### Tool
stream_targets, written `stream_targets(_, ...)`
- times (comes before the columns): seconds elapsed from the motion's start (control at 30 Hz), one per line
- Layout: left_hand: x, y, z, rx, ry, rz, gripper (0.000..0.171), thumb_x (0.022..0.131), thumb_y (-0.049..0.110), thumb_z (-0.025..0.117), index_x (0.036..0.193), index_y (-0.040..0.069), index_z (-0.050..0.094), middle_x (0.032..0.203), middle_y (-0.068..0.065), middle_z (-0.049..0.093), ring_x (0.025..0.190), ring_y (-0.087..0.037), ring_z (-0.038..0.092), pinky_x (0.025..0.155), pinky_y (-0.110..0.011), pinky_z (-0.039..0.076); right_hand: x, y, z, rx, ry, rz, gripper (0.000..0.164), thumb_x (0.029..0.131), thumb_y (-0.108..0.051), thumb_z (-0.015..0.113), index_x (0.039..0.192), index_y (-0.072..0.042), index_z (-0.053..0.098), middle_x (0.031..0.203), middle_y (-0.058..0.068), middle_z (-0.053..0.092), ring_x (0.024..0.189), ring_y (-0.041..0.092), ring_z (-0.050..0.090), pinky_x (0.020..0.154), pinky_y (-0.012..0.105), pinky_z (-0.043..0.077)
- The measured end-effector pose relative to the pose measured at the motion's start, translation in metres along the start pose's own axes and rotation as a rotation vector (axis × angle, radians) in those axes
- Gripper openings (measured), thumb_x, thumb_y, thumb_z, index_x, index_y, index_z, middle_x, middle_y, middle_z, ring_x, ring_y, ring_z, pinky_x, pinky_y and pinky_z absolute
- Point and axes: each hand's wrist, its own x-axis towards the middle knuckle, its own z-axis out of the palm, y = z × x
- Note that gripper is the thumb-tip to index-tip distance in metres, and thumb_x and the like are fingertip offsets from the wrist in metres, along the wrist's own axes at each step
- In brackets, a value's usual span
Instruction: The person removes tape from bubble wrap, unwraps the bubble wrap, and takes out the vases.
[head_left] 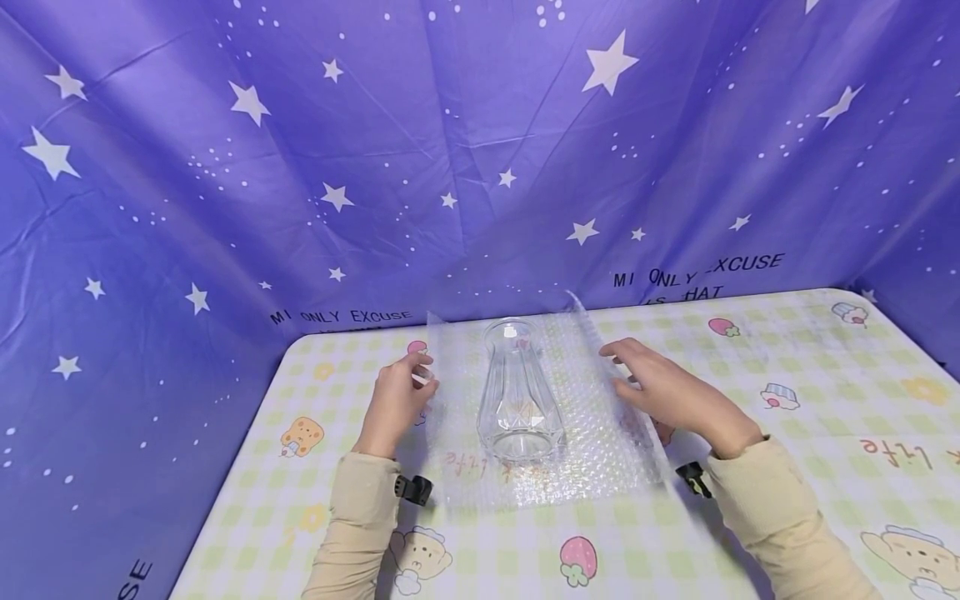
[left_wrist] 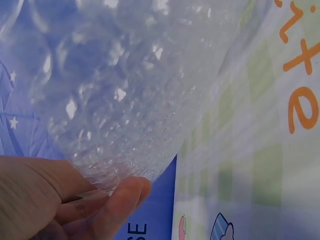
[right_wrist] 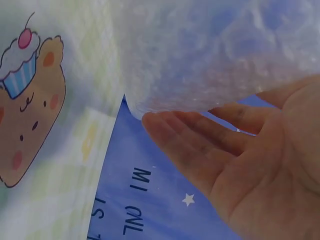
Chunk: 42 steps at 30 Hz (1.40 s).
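A clear faceted glass vase [head_left: 519,400] is on a sheet of clear bubble wrap [head_left: 585,467], its wide end nearer me and its narrower neck farther away. Whether it stands or lies I cannot tell. The wrap's left and right sides rise off the table. At the left edge my left hand [head_left: 393,402] pinches the wrap between thumb and fingers; the left wrist view shows the fingertips [left_wrist: 131,191] over the edge. My right hand [head_left: 663,387] touches the opposite side with its fingers extended, partly behind the bubble wrap [right_wrist: 200,65] in the right wrist view.
The table [head_left: 247,517] has a green checked cover printed with cartoon figures. A purple curtain [head_left: 465,233] with white stars hangs along its back and left. Black straps [head_left: 412,489] show at my sleeve cuffs.
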Motion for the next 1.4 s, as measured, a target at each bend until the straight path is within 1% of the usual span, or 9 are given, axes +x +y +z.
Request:
stream_targets(0.23, 0.001, -0.002, 0.0, 0.017, -0.004, -0.002, 0.031, 0.08, 0.008, 0.07, 0.11, 0.004, 0.063, 0.088, -0.007, 0.067, 0.074, -0.019, 0.066, 0.061, -0.029, 0.054, -0.001, 0.008, -0.002, -0.035, 0.022, -0.046, 0.039, 0.084, 0.009, 0.05, 0.122, 0.006, 0.045, 0.118, 0.022, 0.05, 0.102, 0.036, 0.055, 0.081, 0.045, 0.05)
stream_targets(0.33, 0.001, -0.004, 0.0, 0.016, -0.012, -0.004, 0.031, 0.08, 0.008, 0.07, 0.11, 0.004, 0.063, 0.088, -0.008, 0.067, 0.074, -0.02, 0.066, 0.06, -0.029, 0.054, -0.001, 0.01, -0.002, -0.036, 0.031, -0.061, 0.042, 0.079, 0.015, 0.049, 0.121, 0.007, 0.046, 0.116, 0.023, 0.051, 0.101, 0.036, 0.055, 0.081, 0.046, 0.049)
stream_targets(0.4, 0.0, -0.004, 0.0, 0.017, -0.016, -0.009, 0.03, 0.08, 0.007, 0.069, 0.109, 0.003, 0.063, 0.088, -0.008, 0.067, 0.074, -0.02, 0.066, 0.06, -0.029, 0.054, -0.001, 0.011, -0.003, -0.031, 0.03, -0.062, 0.044, 0.078, 0.017, 0.048, 0.121, 0.007, 0.046, 0.116, 0.023, 0.052, 0.101, 0.036, 0.055, 0.082, 0.046, 0.049)
stream_targets(0.67, 0.0, -0.008, 0.0, 0.015, -0.018, -0.019, 0.03, 0.079, 0.007, 0.07, 0.108, 0.002, 0.063, 0.087, -0.008, 0.066, 0.074, -0.02, 0.066, 0.06, -0.028, 0.054, -0.001, 0.016, -0.003, -0.038, 0.02, -0.052, 0.046, 0.078, 0.018, 0.051, 0.121, 0.008, 0.044, 0.117, 0.025, 0.051, 0.1, 0.037, 0.055, 0.083, 0.047, 0.048)
stream_targets(0.87, 0.0, -0.008, 0.0, 0.013, -0.032, -0.035, 0.031, 0.08, 0.007, 0.07, 0.11, 0.002, 0.062, 0.088, -0.009, 0.066, 0.075, -0.02, 0.066, 0.06, -0.028, 0.054, -0.003, 0.019, -0.003, -0.038, 0.02, -0.046, 0.046, 0.076, 0.019, 0.05, 0.121, 0.009, 0.044, 0.116, 0.026, 0.051, 0.098, 0.038, 0.055, 0.082, 0.048, 0.048)
stream_targets(0.97, 0.0, -0.008, 0.0, 0.007, -0.044, -0.04, 0.033, 0.08, 0.006, 0.069, 0.111, 0.001, 0.061, 0.089, -0.009, 0.066, 0.075, -0.02, 0.066, 0.06, -0.028, 0.054, -0.003, 0.02, -0.003, -0.035, 0.012, -0.03, 0.048, 0.075, 0.019, 0.05, 0.121, 0.009, 0.043, 0.116, 0.027, 0.05, 0.098, 0.039, 0.055, 0.082, 0.049, 0.048)
stream_targets(1.13, -0.001, -0.008, -0.001, -0.001, -0.055, -0.056, 0.035, 0.08, 0.007, 0.069, 0.113, 0.002, 0.06, 0.091, -0.01, 0.066, 0.074, -0.019, 0.066, 0.058, -0.027, 0.053, -0.004, 0.023, -0.004, -0.024, -0.006, 0.016, 0.047, 0.077, 0.017, 0.05, 0.123, 0.008, 0.042, 0.119, 0.027, 0.049, 0.1, 0.039, 0.054, 0.083, 0.049, 0.048)
stream_targets(1.4, -0.001, -0.011, 0.0, 0.027, -0.055, -0.058, 0.033, 0.081, 0.008, 0.069, 0.112, 0.002, 0.061, 0.09, -0.01, 0.066, 0.076, -0.02, 0.066, 0.059, -0.028, 0.054, -0.007, 0.03, -0.007, 0.01, -0.025, 0.024, 0.051, 0.073, 0.018, 0.051, 0.122, 0.009, 0.04, 0.117, 0.032, 0.047, 0.093, 0.042, 0.056, 0.078, 0.048, 0.05)
